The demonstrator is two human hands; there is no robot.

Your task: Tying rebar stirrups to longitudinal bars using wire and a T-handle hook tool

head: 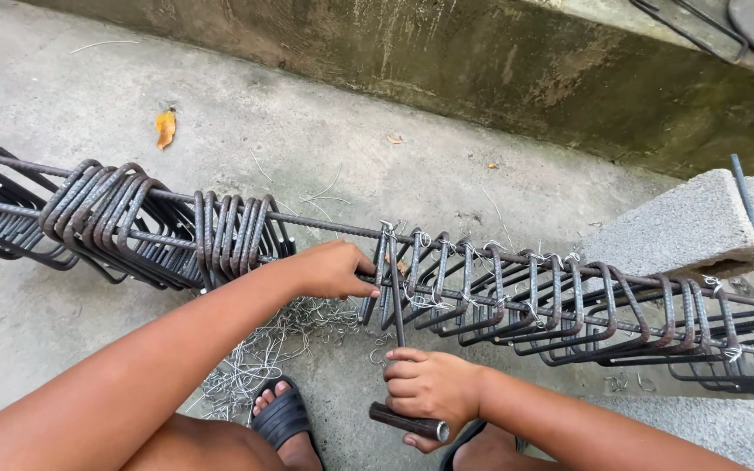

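Observation:
A long rebar cage [517,296] lies across the concrete floor, with square steel stirrups on straight bars. Its right half has stirrups spaced out and tied with thin wire; on the left, loose stirrups [124,222] are bunched together. My left hand [333,270] grips the stirrup and bar at the cage's middle. My right hand [429,388] is closed on a dark metal tying hook tool [399,358], whose shaft reaches up to the same stirrup.
A heap of short tie wires [263,353] lies on the floor by my sandalled foot [283,417]. A concrete block [691,222] supports the cage at the right. A stained concrete wall [482,70] runs along the back. A dry leaf [165,128] lies at far left.

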